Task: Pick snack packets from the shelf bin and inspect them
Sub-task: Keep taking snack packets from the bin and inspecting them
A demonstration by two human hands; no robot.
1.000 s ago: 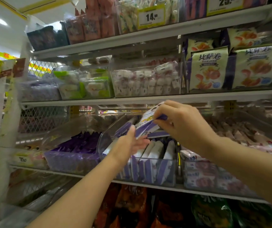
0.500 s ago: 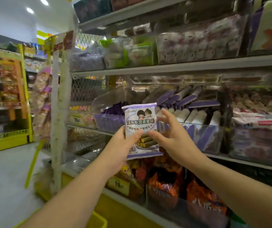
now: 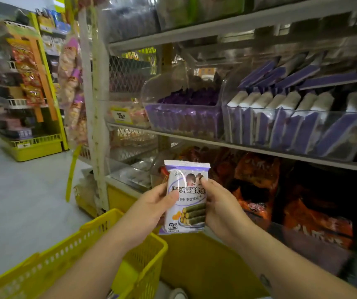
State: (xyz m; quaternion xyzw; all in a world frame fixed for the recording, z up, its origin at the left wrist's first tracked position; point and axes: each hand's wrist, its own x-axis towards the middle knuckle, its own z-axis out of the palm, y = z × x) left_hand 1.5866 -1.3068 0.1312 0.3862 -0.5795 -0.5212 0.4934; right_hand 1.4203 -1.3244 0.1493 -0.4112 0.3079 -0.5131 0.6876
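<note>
Snack packet (image 3: 185,197), a flat glossy rectangle in white and purple, stands upright below the clear rigid shelf bin (image 3: 298,117), its side edges gripped by left hand (image 3: 151,209) and right hand (image 3: 221,209). Most fingers hide behind it; the bin's packets blur.

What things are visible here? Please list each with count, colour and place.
purple-and-white plastic snack packet: one, purple and white, upright between both hands.
clear plastic bin of white-and-purple packets: one, transparent, middle shelf, right.
clear plastic bin of dark purple packets: one, transparent, same shelf, further left.
orange-and-black snack bags: several, orange and black, below that shelf.
yellow plastic basket: one, yellow, bottom left.
yellow price tag: one, yellow, left of the bins.
left hand: one, grips the packet's left edge.
right hand: one, grips the packet's right edge.
</note>
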